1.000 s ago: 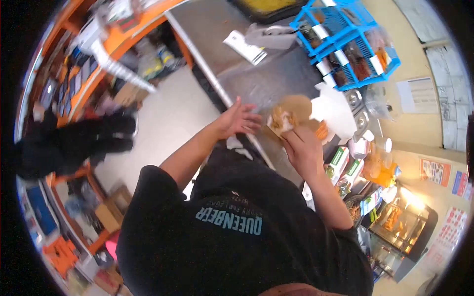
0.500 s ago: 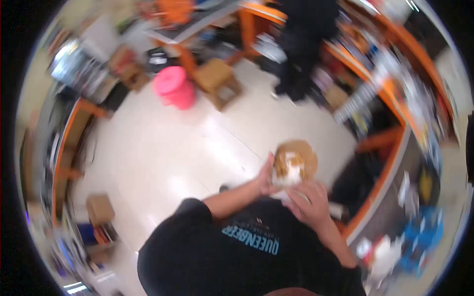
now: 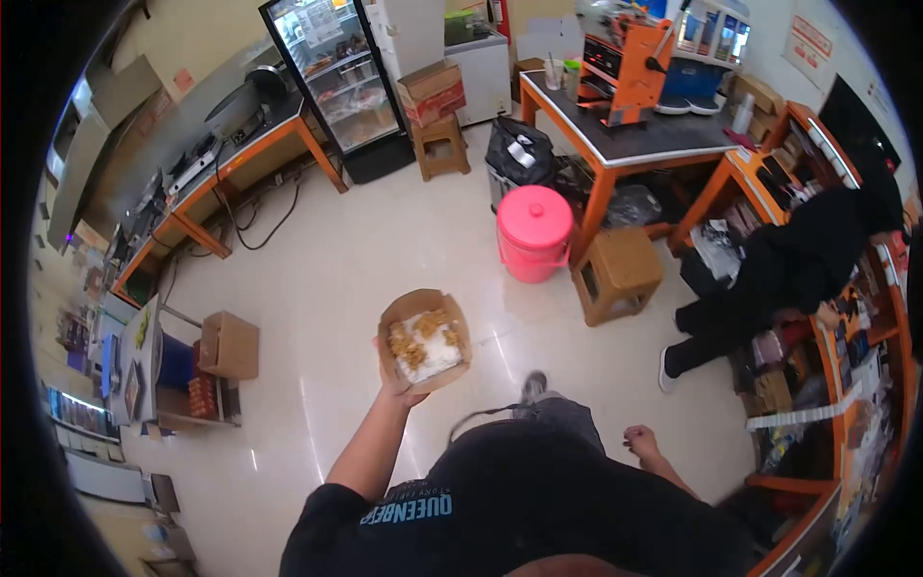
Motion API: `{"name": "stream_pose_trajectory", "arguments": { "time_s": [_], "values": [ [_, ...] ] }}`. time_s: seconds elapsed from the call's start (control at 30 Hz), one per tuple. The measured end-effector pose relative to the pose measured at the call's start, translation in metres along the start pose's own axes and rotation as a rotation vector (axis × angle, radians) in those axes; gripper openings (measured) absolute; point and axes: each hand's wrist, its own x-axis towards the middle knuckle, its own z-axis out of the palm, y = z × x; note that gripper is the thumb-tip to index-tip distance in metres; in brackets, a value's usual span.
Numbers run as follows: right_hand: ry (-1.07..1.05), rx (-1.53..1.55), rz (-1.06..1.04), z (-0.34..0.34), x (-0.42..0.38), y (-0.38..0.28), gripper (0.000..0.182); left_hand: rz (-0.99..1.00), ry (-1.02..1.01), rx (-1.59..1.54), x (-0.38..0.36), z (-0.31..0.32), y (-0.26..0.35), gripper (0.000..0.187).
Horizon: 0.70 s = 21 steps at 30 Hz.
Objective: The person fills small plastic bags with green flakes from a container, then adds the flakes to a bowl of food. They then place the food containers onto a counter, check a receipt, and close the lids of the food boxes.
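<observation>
My left hand (image 3: 408, 392) carries an open brown paperboard food box (image 3: 389, 317) in front of my body, gripping it from below and along its near side. White rice (image 3: 437, 358) fills the box, with golden-brown fried pieces (image 3: 415, 348) on top. Most of my left fingers are hidden under the box. Lower down, away from the box, my right hand (image 3: 641, 442) hangs beside my right hip. Its fingers look loosely curled in, and I see nothing in them.
A pink lidded bucket (image 3: 535, 236) and a brown stool (image 3: 618, 272) stand ahead near an orange-legged table (image 3: 663, 144). Another person (image 3: 779, 269) in black bends at the right shelves. A glass-door fridge (image 3: 336, 77) stands at the back; a cardboard box (image 3: 230, 344) is at left.
My right hand has left the food box and dropped to my side; my left hand now holds it alone. The view has turned left, and the other person now bends toward the shelves.
</observation>
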Motion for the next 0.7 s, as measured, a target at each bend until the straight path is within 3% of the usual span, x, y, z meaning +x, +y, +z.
{"name": "stream_pose_trajectory", "arguments": {
  "time_s": [0.07, 0.2, 0.27, 0.33, 0.37, 0.4, 0.43, 0.47, 0.53, 0.57, 0.63, 0.7],
  "values": [
    [-0.016, -0.018, -0.075, 0.032, 0.066, -0.078, 0.009, 0.108, 0.076, -0.011, 0.054, -0.029, 0.052, 0.06],
    [-0.137, -0.057, -0.244, 0.099, 0.234, -0.301, 0.005, 0.288, 0.148, -0.05, 0.141, -0.06, 0.127, 0.068],
    [-0.206, 0.0, -0.401, 0.175, 0.332, -0.414, 0.009, 0.345, 0.154, -0.076, 0.165, -0.073, 0.161, 0.072],
    [-0.292, -0.19, -0.529, 0.258, 0.371, -0.576, 0.008, 0.382, 0.152, -0.115, 0.194, -0.093, 0.188, 0.073],
    [-0.353, -0.323, -0.714, 0.301, 0.394, -0.649, 0.009, 0.397, 0.168, -0.136, 0.212, -0.098, 0.202, 0.074],
    [-0.279, -0.18, -0.749, 0.351, 0.382, -0.718, 0.012, 0.409, 0.187, -0.159, 0.23, -0.103, 0.215, 0.074],
    [-0.425, -0.1, -0.702, 0.406, 0.421, -0.778, 0.012, 0.419, 0.201, -0.174, 0.254, -0.11, 0.231, 0.074],
    [-0.41, -0.119, -0.603, 0.449, 0.398, -0.845, 0.014, 0.426, 0.211, -0.187, 0.281, -0.116, 0.248, 0.074],
    [-0.612, -0.096, -0.74, 0.54, 0.406, -0.937, 0.028, 0.433, 0.225, -0.195, 0.34, -0.133, 0.29, 0.075],
    [-0.674, -0.101, -0.825, 0.574, 0.398, -0.973, 0.026, 0.429, 0.228, -0.193, 0.373, -0.142, 0.314, 0.075],
    [-0.765, -0.121, -0.916, 0.631, 0.412, -1.017, 0.023, 0.402, 0.214, -0.171, 0.448, -0.154, 0.369, 0.076],
    [-0.896, -0.144, -0.843, 0.647, 0.433, -1.031, 0.024, 0.351, 0.189, -0.13, 0.53, -0.15, 0.432, 0.076]
  ]
}}
